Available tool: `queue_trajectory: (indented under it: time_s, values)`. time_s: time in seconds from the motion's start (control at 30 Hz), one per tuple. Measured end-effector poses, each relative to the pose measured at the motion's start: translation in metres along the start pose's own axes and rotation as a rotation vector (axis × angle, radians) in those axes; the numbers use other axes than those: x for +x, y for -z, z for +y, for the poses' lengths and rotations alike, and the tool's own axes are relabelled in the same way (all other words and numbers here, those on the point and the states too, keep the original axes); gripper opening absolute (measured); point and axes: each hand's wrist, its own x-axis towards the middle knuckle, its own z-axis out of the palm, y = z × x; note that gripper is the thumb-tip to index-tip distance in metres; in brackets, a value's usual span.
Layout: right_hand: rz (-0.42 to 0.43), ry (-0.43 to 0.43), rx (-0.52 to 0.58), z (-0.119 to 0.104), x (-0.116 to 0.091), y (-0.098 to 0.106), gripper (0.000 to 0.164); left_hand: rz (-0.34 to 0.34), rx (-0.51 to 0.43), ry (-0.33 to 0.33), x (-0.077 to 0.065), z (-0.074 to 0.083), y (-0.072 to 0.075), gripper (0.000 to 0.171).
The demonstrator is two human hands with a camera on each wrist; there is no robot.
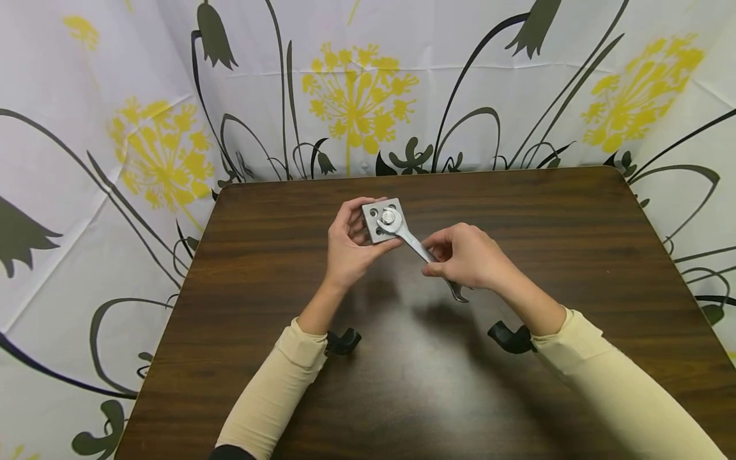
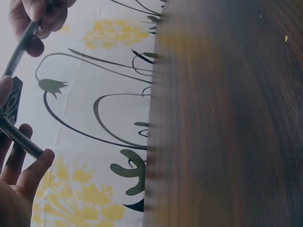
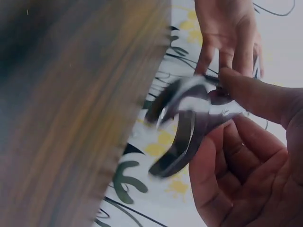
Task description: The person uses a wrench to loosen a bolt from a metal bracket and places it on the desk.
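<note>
My left hand (image 1: 352, 249) grips a small square metal block (image 1: 374, 213) by its edges, above the table. Several holes pierce the block's face, and a bolt head (image 1: 388, 217) stands out from it. Below the block, the bolt's threaded shank (image 2: 22, 138) sticks out beside my left fingers. My right hand (image 1: 468, 257) pinches a silver open-end wrench (image 1: 415, 245) along its handle between thumb and fingers. One end of the wrench lies around the bolt head. Its other open end (image 3: 182, 137) points back past my right hand, blurred in the right wrist view.
Both hands are over a dark wood-grain table (image 1: 276, 255). Behind it hangs a white curtain (image 1: 253, 89) with yellow and grey flowers. A black curved piece sits at each wrist, the left one (image 1: 344, 342) and the right one (image 1: 508, 337), near the cream sleeves.
</note>
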Motion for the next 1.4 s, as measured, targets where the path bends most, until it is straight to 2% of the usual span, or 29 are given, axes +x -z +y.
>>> queue_trajectory:
  time_s: [0.2,0.37,0.53,0.67,0.83,1.0,1.13,1.23,1.4]
  values:
    - [0.073,-0.006,-0.210,-0.008,0.008,0.013,0.022,0.009,-0.028,0.016,-0.001,-0.006,0.008,0.075]
    - [0.154,0.034,-0.339,-0.005,0.018,0.022,0.020,-0.023,-0.038,0.021,-0.002,-0.004,0.010,0.075]
    - [0.240,0.075,-0.429,0.001,0.027,0.028,0.022,-0.067,-0.041,0.029,-0.002,-0.005,0.009,0.075]
    - [0.277,0.056,-0.447,0.011,0.029,0.032,0.023,-0.078,-0.046,0.029,-0.003,-0.005,0.008,0.075]
    - [0.260,-0.041,-0.376,0.034,0.021,0.029,0.024,-0.059,-0.033,0.026,-0.005,-0.006,0.010,0.075]
    - [0.185,-0.180,-0.251,0.057,0.004,0.019,0.018,-0.045,-0.015,0.022,-0.004,-0.005,0.011,0.075]
    - [0.088,-0.300,-0.087,0.081,-0.003,0.006,0.022,-0.043,-0.017,0.024,-0.004,-0.005,0.012,0.075]
    - [0.036,-0.358,0.033,0.099,-0.006,-0.005,0.029,-0.043,-0.025,0.034,-0.005,-0.005,0.012,0.075]
    - [0.002,-0.433,0.283,0.118,-0.011,-0.023,0.034,-0.047,-0.030,0.048,-0.007,-0.005,0.013,0.076]
